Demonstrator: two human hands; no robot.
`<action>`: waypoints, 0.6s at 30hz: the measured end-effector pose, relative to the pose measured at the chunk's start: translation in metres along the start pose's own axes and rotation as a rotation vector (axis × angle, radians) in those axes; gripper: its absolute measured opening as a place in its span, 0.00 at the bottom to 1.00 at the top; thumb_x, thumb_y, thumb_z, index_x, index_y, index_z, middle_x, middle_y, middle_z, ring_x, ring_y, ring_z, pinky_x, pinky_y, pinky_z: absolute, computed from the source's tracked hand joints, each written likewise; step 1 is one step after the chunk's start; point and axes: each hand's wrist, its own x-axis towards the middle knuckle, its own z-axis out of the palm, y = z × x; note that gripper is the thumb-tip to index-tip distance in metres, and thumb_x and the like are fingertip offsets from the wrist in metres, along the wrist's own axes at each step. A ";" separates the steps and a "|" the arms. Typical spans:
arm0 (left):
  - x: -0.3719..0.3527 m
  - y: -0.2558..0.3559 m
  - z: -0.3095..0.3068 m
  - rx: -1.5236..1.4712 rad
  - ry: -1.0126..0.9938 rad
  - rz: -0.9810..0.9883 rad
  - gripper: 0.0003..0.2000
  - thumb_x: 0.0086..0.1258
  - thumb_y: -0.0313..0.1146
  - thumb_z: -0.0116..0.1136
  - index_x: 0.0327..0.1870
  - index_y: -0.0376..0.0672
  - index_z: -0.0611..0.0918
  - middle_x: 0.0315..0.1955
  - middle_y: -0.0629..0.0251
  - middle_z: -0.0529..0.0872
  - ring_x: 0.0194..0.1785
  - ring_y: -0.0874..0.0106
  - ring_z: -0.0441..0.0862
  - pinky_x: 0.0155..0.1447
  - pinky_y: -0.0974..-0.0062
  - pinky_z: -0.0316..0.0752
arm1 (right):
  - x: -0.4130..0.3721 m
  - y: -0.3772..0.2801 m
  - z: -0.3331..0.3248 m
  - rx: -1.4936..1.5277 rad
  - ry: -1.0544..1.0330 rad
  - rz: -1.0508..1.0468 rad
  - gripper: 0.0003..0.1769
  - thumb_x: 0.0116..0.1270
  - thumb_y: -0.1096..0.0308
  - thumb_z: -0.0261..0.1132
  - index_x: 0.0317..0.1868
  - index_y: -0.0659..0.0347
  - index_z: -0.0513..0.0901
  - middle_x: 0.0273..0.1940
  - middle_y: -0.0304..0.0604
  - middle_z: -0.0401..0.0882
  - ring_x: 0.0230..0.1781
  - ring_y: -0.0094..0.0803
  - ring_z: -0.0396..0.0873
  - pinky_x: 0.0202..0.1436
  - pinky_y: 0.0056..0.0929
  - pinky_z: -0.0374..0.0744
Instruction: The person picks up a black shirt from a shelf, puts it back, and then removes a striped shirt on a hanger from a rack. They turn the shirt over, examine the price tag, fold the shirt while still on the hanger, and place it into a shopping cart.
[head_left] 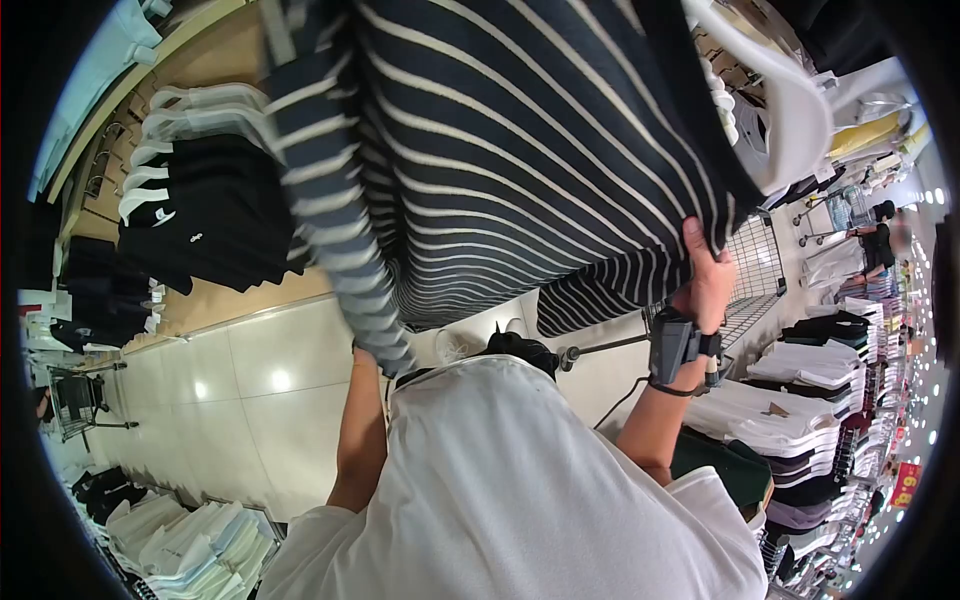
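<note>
A dark navy shirt with thin white stripes (520,150) hangs spread out in front of me and fills the upper middle of the view. My right hand (706,282) grips its lower right edge, thumb on the fabric; a black device is strapped to that wrist. My left forearm rises to the shirt's striped sleeve (345,260), and my left hand is hidden behind that sleeve. A white plastic hanger (795,110) sits at the top right, next to the shirt's shoulder.
Black shirts on white hangers (200,210) line the wall at left. Stacks of folded shirts (790,400) fill a table at right, beside a wire basket (755,265). More folded shirts (190,540) lie at the lower left. Another person (880,240) stands far right.
</note>
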 end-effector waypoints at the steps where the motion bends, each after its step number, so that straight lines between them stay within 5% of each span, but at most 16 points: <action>1: -0.020 0.031 0.049 -0.043 0.047 0.002 0.28 0.78 0.43 0.50 0.74 0.40 0.63 0.70 0.61 0.70 0.71 0.61 0.67 0.70 0.62 0.67 | -0.002 0.008 -0.003 -0.009 0.022 0.020 0.16 0.62 0.72 0.74 0.50 0.68 0.84 0.45 0.45 0.87 0.40 0.26 0.84 0.48 0.23 0.79; 3: -0.054 0.090 0.127 -0.098 0.096 -0.035 0.29 0.76 0.41 0.56 0.73 0.39 0.63 0.68 0.60 0.72 0.67 0.64 0.73 0.69 0.65 0.68 | -0.008 0.026 -0.005 -0.004 0.036 -0.032 0.14 0.62 0.73 0.73 0.48 0.66 0.85 0.41 0.42 0.87 0.39 0.23 0.83 0.48 0.20 0.77; 9: -0.053 0.092 0.149 -0.006 -0.010 -0.234 0.26 0.78 0.38 0.52 0.72 0.37 0.65 0.65 0.61 0.75 0.64 0.67 0.75 0.64 0.69 0.72 | -0.025 0.082 -0.016 -0.170 0.113 0.001 0.10 0.59 0.73 0.76 0.39 0.66 0.85 0.35 0.36 0.86 0.32 0.18 0.78 0.41 0.17 0.74; 12: -0.060 0.101 0.154 -0.186 0.048 -0.070 0.24 0.76 0.35 0.55 0.70 0.37 0.69 0.62 0.62 0.78 0.60 0.69 0.77 0.62 0.71 0.73 | -0.028 0.102 -0.018 -0.406 0.181 -0.100 0.12 0.57 0.69 0.77 0.31 0.67 0.83 0.27 0.31 0.80 0.27 0.16 0.69 0.31 0.18 0.68; 16: -0.086 0.151 0.162 -0.256 0.132 0.046 0.17 0.66 0.29 0.67 0.54 0.35 0.82 0.49 0.63 0.86 0.51 0.73 0.83 0.57 0.75 0.74 | -0.030 0.107 -0.023 -0.631 0.256 -0.120 0.16 0.55 0.63 0.78 0.29 0.67 0.82 0.22 0.32 0.77 0.23 0.18 0.66 0.28 0.22 0.66; 18: -0.085 0.148 0.146 -0.173 0.164 0.083 0.19 0.67 0.29 0.66 0.58 0.34 0.78 0.50 0.60 0.86 0.51 0.69 0.85 0.56 0.74 0.78 | -0.027 0.111 -0.031 -0.705 0.283 -0.120 0.17 0.55 0.61 0.78 0.30 0.67 0.84 0.23 0.35 0.79 0.23 0.21 0.69 0.29 0.25 0.69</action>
